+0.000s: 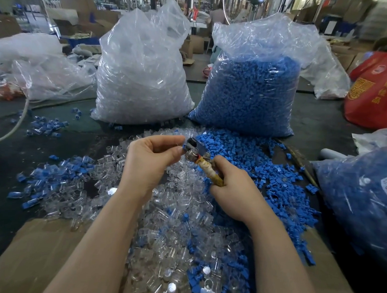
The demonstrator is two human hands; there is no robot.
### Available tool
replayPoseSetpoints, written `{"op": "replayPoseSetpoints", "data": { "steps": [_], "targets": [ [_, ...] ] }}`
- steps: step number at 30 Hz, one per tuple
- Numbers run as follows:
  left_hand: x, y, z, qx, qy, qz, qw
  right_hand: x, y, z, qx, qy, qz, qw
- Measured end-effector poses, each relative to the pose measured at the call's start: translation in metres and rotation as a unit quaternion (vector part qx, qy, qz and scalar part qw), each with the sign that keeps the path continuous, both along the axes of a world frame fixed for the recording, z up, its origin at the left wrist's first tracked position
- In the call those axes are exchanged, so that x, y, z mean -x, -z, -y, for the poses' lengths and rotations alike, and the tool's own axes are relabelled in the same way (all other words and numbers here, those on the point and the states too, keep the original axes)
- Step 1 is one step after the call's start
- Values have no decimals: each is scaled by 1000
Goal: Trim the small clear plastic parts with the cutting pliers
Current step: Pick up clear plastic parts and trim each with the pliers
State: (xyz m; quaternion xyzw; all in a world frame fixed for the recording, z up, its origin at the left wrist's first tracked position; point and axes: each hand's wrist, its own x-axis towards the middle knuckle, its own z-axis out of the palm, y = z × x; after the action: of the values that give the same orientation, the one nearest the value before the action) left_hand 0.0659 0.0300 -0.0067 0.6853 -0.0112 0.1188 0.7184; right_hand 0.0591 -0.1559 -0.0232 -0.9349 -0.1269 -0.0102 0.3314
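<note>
A tall clear plastic sack of small blue plastic pieces (252, 91) is standing on the dark worktable (314, 122), with loose blue plastic pieces (255, 154) spilling out just before it. A red fabric bag with yellow lettering (377, 89) is sitting far right. A flat brown cardboard sheet (34, 256) is lying at the near edge. Crumpled empty clear plastic bags (45, 76) are lying at the left.

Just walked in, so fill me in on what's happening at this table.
A person is trimming plastic parts. The right hand grips metal cutting pliers with tape-wrapped handles, while the left hand pinches a small part at their jaws. Loose clear plastic parts and loose blue plastic parts cover the dark table.
</note>
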Motion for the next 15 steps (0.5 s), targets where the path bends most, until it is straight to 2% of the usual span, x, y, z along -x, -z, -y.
{"op": "replayPoseSetpoints", "data": {
  "steps": [4, 7, 11, 15],
  "targets": [
    [-3, 4, -3, 36, -4, -41, 999, -2, 3, -1, 19, 21, 15, 999],
    [-10, 5, -15, 209, -37, -109, 971, -4, 4, 1, 34, 47, 45, 997],
    [-14, 5, -49, 420, -87, -106, 897, -8, 8, 4, 51, 89, 104, 989],
    [-14, 17, -89, 604, -147, -72, 780, -10, 16, 6, 84, 144, 117, 979]
  ]
}}
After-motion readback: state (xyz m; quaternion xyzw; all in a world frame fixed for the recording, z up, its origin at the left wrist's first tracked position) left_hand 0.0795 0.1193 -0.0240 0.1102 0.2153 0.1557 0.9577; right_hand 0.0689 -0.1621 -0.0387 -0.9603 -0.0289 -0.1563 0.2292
